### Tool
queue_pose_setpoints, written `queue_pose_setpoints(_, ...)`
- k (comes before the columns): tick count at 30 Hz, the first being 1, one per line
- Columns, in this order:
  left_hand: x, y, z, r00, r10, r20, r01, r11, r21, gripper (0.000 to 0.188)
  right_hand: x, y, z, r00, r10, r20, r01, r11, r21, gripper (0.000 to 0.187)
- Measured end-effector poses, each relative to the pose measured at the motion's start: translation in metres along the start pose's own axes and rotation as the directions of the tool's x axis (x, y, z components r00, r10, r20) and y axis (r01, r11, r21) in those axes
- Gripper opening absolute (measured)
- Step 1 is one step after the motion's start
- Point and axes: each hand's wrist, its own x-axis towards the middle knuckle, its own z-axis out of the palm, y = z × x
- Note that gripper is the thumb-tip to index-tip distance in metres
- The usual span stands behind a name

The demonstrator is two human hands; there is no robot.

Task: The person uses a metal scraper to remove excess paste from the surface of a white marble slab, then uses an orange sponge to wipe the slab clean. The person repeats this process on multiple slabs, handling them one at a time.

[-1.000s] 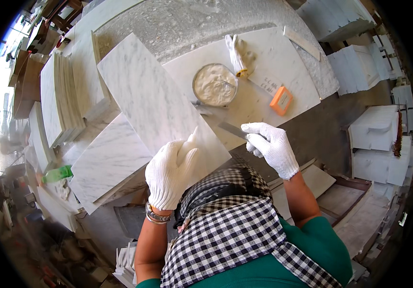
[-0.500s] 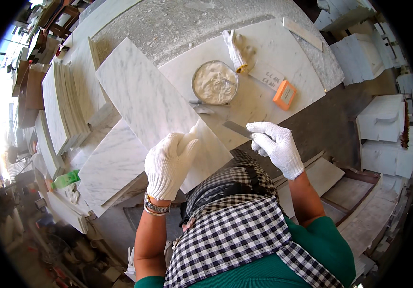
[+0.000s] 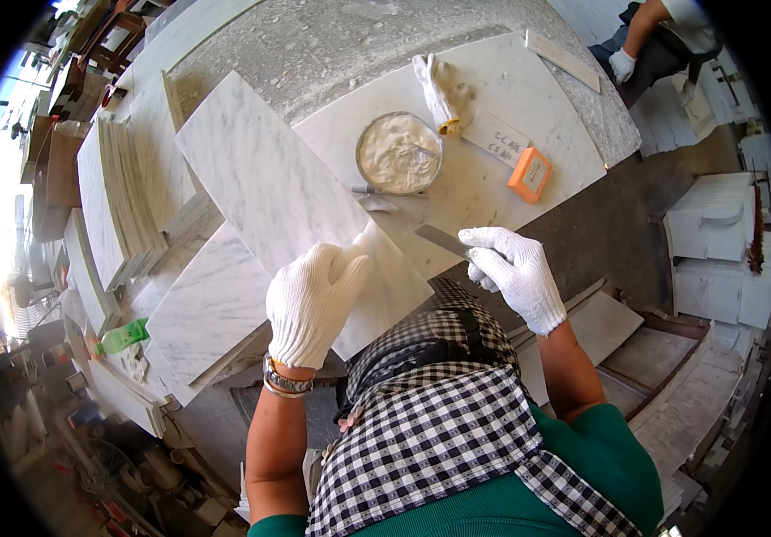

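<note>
My left hand (image 3: 316,304), in a white knit glove, rests over the lower part of a long grey-veined marble slab (image 3: 269,170). Its fingers are closed, and what they pinch, if anything, is hidden by the glove. In my gloved right hand (image 3: 515,273) is a flat grey scraper blade (image 3: 444,239), gripped between thumb and fingers and pointing left, apart from the slab. A round bowl of creamy white paste (image 3: 399,152) stands beyond the slab, with a thin tool (image 3: 390,191) lying against its near side.
An orange box (image 3: 530,174) and a pair of white gloves (image 3: 436,94) lie on the marble tabletop (image 3: 484,215). Stacked slabs (image 3: 108,192) stand at left, with a green bottle (image 3: 123,336) nearby. Another person (image 3: 659,49) is at the far right; pale blocks (image 3: 717,219) stand nearer.
Another person has come into view at the far right. My left hand has shifted very slightly to the left and away from me; my right hand keeps its hold on the blade, almost unmoved.
</note>
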Motion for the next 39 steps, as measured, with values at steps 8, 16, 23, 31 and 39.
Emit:
queue_pose_setpoints(8,0.0018,0.0013,0.0001,1.000,0.001,0.003,-0.001,1.000,0.021,0.035,-0.0014,0.0009,0.0012,1.000,0.012,-0.005,-0.012,1.000,0.007,0.027)
queue_pose_setpoints(16,0.0021,-0.0016,0.0015,1.000,0.027,-0.004,-0.027,0.999,0.023,0.037,-0.0021,0.0011,0.0019,1.000,0.016,-0.008,-0.016,1.000,-0.015,0.027)
queue_pose_setpoints(23,0.0029,-0.0016,0.0004,1.000,0.028,-0.004,-0.028,0.999,0.019,0.033,-0.0028,0.0005,0.0028,1.000,0.024,-0.009,-0.024,1.000,-0.015,0.026)
queue_pose_setpoints(31,0.0015,-0.0027,0.0012,0.999,0.031,-0.011,-0.031,0.999,0.015,0.035,-0.0024,0.0010,0.0023,1.000,0.026,-0.017,-0.027,1.000,-0.010,0.026)
queue_pose_setpoints(39,0.0018,-0.0006,-0.0019,0.999,-0.016,0.049,0.016,1.000,-0.002,0.037,-0.0016,0.0004,0.0027,0.999,0.027,-0.024,-0.027,0.999,-0.021,0.025)
